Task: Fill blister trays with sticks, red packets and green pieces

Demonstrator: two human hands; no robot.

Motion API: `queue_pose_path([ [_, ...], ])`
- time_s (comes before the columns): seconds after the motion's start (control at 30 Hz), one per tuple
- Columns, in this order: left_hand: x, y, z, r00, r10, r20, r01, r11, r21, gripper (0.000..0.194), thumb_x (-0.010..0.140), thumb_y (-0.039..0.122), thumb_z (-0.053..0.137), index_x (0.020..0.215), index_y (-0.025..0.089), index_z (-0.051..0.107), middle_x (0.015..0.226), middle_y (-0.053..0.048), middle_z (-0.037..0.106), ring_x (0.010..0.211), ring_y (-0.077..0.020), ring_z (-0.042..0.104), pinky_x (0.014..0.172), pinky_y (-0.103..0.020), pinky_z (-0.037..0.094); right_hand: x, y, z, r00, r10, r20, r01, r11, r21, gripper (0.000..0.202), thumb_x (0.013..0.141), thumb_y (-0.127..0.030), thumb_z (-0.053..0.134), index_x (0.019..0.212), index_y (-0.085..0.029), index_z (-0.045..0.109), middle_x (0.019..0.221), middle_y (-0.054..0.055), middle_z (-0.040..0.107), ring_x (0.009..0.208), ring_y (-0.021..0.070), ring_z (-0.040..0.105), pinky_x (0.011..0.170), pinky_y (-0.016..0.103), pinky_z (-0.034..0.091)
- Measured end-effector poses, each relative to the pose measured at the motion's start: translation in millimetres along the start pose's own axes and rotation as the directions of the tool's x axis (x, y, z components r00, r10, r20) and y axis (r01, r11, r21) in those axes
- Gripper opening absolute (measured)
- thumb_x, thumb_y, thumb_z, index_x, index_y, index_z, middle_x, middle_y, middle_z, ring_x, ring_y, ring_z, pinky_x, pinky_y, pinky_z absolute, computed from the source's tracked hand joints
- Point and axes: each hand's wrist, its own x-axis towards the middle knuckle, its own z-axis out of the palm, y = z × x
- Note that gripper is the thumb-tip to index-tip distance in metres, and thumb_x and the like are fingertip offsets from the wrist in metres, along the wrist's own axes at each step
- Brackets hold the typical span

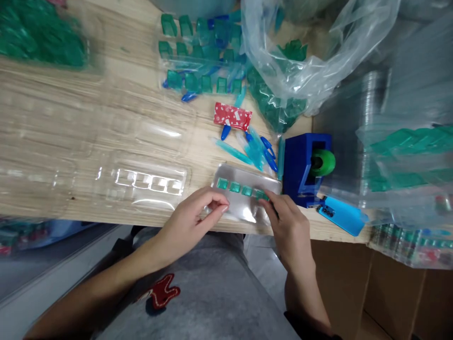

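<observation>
A shallow clear plastic tray (235, 210) lies at the table's front edge, with a row of small translucent green square pieces (247, 191) along it. My right hand (288, 224) pinches the green square piece (261, 194) at the row's right end between thumb and forefinger. Over the tray's left front part, my left hand (198, 215) is curled with thumb and forefinger tips together. Whether anything small is between those tips cannot be made out.
Clear trays (150, 182) lie to the left. Behind are blue pens (269, 158), a red packet (232, 116), more green pieces (191, 82) and a plastic bag (283, 89). A blue tape dispenser (297, 165) and blue phone (342, 216) stand right, beside stacked clear trays (371, 113).
</observation>
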Motion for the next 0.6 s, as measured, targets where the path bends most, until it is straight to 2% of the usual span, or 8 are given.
queue_pose_path([
  [0.13,-1,-1,4.6,0.996,0.060,0.062,-0.063,0.997,0.035,0.011,0.093,0.016,0.050,0.089,0.020,0.059,0.085,0.000,0.065,0.079,-0.0106,0.063,0.069,-0.021,0.052,3,1,10,0.998,-0.051,0.024,0.054,0.994,-0.098,0.030,0.098,-0.031,0.048,0.112,-0.015,0.069,0.090,0.011,0.071,0.074,0.0199,0.068,0.058,0.028,0.048],
  [0.23,-2,-2,5.1,0.986,0.138,0.094,-0.146,0.986,0.080,0.012,0.095,0.017,0.048,0.091,0.019,0.059,0.085,0.000,0.065,0.080,-0.0109,0.063,0.072,-0.022,0.052,6,2,17,0.999,-0.035,-0.001,0.034,0.997,-0.068,0.030,0.098,-0.032,0.049,0.109,-0.014,0.071,0.086,0.011,0.071,0.072,0.0196,0.067,0.057,0.027,0.046],
  [0.33,-2,-2,2.9,0.982,0.174,0.078,-0.183,0.975,0.129,0.011,0.095,0.016,0.048,0.093,0.019,0.058,0.086,0.000,0.066,0.081,-0.0113,0.063,0.073,-0.023,0.052,7,2,15,0.998,0.056,-0.022,-0.054,0.995,0.079,0.028,0.094,-0.037,0.055,0.107,-0.018,0.072,0.084,0.008,0.070,0.074,0.0190,0.065,0.062,0.028,0.048],
  [0.4,-3,-1,1.5,0.981,0.181,0.067,-0.189,0.972,0.139,0.012,0.096,0.016,0.047,0.095,0.020,0.059,0.087,0.000,0.066,0.082,-0.0117,0.064,0.074,-0.024,0.052,7,-2,10,0.981,0.187,-0.054,-0.161,0.936,0.314,0.030,0.092,-0.041,0.058,0.109,-0.020,0.071,0.078,0.004,0.067,0.065,0.0149,0.061,0.060,0.027,0.047],
  [0.43,-3,0,1.2,0.980,0.190,0.060,-0.196,0.971,0.134,0.012,0.096,0.015,0.047,0.096,0.020,0.058,0.088,0.000,0.066,0.083,-0.0118,0.064,0.075,-0.024,0.053,6,-5,7,0.963,0.267,-0.040,-0.216,0.851,0.480,0.032,0.092,-0.044,0.057,0.112,-0.021,0.069,0.076,0.001,0.065,0.058,0.0121,0.058,0.055,0.026,0.046],
  [0.5,-4,3,1.9,0.976,0.217,0.032,-0.219,0.969,0.116,0.012,0.095,0.014,0.048,0.098,0.020,0.058,0.092,-0.001,0.066,0.086,-0.0115,0.064,0.077,-0.024,0.053,7,-14,4,0.924,0.368,0.108,-0.309,0.550,0.776,0.040,0.095,-0.051,0.047,0.118,-0.023,0.064,0.073,-0.002,0.063,0.044,0.0077,0.049,0.045,0.023,0.040],
  [0.57,-3,8,3.9,0.968,0.252,-0.010,-0.249,0.962,0.108,0.013,0.095,0.014,0.050,0.102,0.020,0.059,0.097,-0.002,0.066,0.093,-0.0115,0.063,0.083,-0.024,0.052,7,-24,3,0.899,0.313,0.305,-0.386,0.240,0.891,0.049,0.096,-0.058,0.038,0.123,-0.023,0.059,0.075,-0.002,0.066,0.039,0.0061,0.045,0.039,0.022,0.035],
  [0.6,-2,11,5.2,0.963,0.270,-0.026,-0.266,0.957,0.115,0.015,0.095,0.014,0.051,0.105,0.020,0.059,0.099,-0.002,0.065,0.097,-0.0118,0.062,0.086,-0.025,0.052,8,-29,3,0.891,0.262,0.370,-0.416,0.150,0.897,0.053,0.095,-0.061,0.038,0.126,-0.022,0.057,0.077,-0.001,0.067,0.039,0.0060,0.046,0.038,0.022,0.035],
])
